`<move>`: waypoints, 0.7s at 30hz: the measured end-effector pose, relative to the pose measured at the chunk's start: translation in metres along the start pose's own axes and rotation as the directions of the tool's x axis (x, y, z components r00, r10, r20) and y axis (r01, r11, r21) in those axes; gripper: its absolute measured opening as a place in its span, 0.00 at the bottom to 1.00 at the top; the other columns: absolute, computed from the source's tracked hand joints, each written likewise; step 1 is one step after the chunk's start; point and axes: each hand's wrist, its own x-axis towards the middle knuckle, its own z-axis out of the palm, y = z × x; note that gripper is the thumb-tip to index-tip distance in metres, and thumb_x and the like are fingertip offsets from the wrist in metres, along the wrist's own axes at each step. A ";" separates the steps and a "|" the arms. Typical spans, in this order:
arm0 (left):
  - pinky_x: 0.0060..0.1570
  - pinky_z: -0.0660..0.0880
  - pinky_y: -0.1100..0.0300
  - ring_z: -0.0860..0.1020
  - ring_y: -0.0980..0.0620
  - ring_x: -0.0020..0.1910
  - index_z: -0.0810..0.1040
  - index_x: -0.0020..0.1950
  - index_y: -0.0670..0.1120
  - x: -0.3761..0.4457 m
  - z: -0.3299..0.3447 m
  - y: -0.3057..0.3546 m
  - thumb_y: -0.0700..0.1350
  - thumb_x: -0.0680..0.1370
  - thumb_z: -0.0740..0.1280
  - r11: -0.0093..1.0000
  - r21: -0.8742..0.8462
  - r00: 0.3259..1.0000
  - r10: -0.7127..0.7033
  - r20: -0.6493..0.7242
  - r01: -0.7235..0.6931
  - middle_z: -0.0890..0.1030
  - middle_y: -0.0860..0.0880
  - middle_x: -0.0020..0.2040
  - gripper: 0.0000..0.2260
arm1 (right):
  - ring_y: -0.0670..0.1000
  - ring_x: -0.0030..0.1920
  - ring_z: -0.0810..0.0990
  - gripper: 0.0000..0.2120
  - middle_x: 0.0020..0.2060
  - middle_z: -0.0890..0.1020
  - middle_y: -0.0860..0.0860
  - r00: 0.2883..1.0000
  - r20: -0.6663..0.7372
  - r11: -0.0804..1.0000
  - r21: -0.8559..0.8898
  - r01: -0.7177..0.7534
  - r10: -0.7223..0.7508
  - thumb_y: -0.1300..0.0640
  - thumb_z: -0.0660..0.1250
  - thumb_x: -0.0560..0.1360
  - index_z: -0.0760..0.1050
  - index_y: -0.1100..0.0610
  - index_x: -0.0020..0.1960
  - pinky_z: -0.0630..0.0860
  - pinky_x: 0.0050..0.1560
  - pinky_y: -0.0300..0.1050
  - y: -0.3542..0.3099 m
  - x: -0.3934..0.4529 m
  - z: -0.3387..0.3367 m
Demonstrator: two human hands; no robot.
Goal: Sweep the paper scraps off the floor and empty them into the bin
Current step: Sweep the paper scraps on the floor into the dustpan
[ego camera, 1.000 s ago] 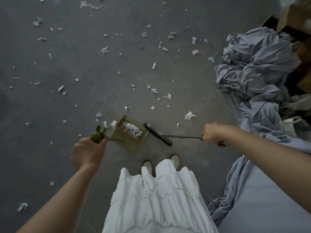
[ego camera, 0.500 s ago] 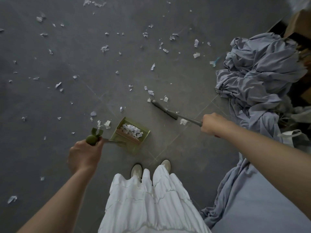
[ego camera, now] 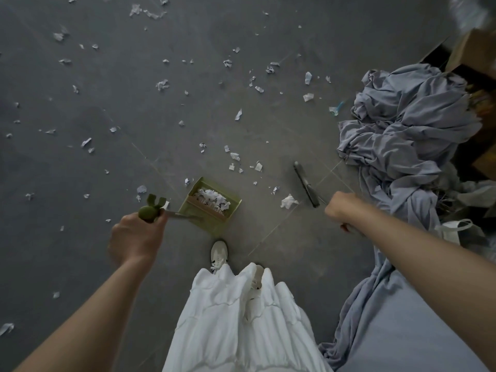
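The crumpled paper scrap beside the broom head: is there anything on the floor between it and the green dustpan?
Nothing visible blocks it. The crumpled scrap lies on bare floor between the broom head and the dustpan, which already holds scraps. Only small bits lie farther up.

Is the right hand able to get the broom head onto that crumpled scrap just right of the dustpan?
Probably yes: the right hand grips the broom, whose head lies beside the crumpled scrap, only bare floor between.

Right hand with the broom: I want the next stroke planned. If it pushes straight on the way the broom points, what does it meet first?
Probably bare floor: beyond the broom head held by the right hand, the nearest paper scrap lies far ahead, though depth is unclear.
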 end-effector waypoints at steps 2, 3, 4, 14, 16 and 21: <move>0.42 0.74 0.49 0.80 0.34 0.45 0.82 0.42 0.39 0.010 0.000 0.006 0.64 0.74 0.69 1.000 -0.005 1.000 0.011 0.007 -0.011 0.81 0.35 0.41 0.26 | 0.58 0.38 0.79 0.08 0.46 0.79 0.61 0.999 0.042 0.999 0.038 -0.030 0.028 0.62 0.58 0.77 0.73 0.64 0.50 0.73 0.34 0.45 -0.009 0.001 -0.001; 0.41 0.73 0.50 0.80 0.34 0.45 0.82 0.42 0.39 0.015 0.001 0.008 0.64 0.74 0.69 1.000 -0.006 1.000 0.017 0.015 -0.017 0.81 0.35 0.41 0.26 | 0.59 0.44 0.80 0.08 0.51 0.80 0.60 0.998 0.060 0.999 0.034 -0.031 0.029 0.61 0.58 0.78 0.74 0.63 0.49 0.73 0.39 0.46 -0.014 0.003 0.000; 0.40 0.72 0.51 0.80 0.34 0.45 0.82 0.42 0.39 0.021 0.001 0.010 0.64 0.74 0.69 1.000 -0.003 0.999 0.024 0.025 -0.024 0.81 0.35 0.41 0.26 | 0.59 0.49 0.80 0.09 0.53 0.79 0.58 0.995 0.091 0.999 0.024 -0.040 0.038 0.60 0.57 0.78 0.75 0.63 0.46 0.74 0.43 0.45 -0.021 0.003 -0.001; 0.40 0.72 0.52 0.80 0.35 0.44 0.83 0.42 0.42 0.081 -0.005 0.022 0.64 0.73 0.68 0.999 0.037 0.995 0.033 0.091 -0.036 0.81 0.38 0.40 0.24 | 0.55 0.27 0.72 0.08 0.28 0.74 0.58 0.973 0.226 0.837 0.541 -0.083 -0.050 0.68 0.54 0.75 0.70 0.65 0.41 0.71 0.35 0.47 -0.126 0.005 -0.002; 0.40 0.72 0.52 0.80 0.35 0.44 0.83 0.42 0.41 0.093 -0.007 0.023 0.64 0.73 0.69 0.999 0.035 0.995 0.036 0.097 -0.039 0.81 0.38 0.40 0.25 | 0.54 0.28 0.72 0.07 0.30 0.73 0.58 0.971 0.226 0.815 0.575 -0.070 -0.076 0.68 0.54 0.75 0.71 0.65 0.43 0.71 0.32 0.44 -0.150 0.005 -0.008; 0.39 0.70 0.52 0.80 0.34 0.45 0.83 0.43 0.40 0.113 -0.011 0.026 0.65 0.72 0.70 0.999 0.019 0.993 0.043 0.114 -0.046 0.82 0.36 0.41 0.26 | 0.51 0.25 0.68 0.07 0.30 0.70 0.56 0.977 0.201 0.770 0.633 -0.077 -0.067 0.68 0.55 0.77 0.69 0.65 0.42 0.66 0.26 0.39 -0.185 0.015 -0.030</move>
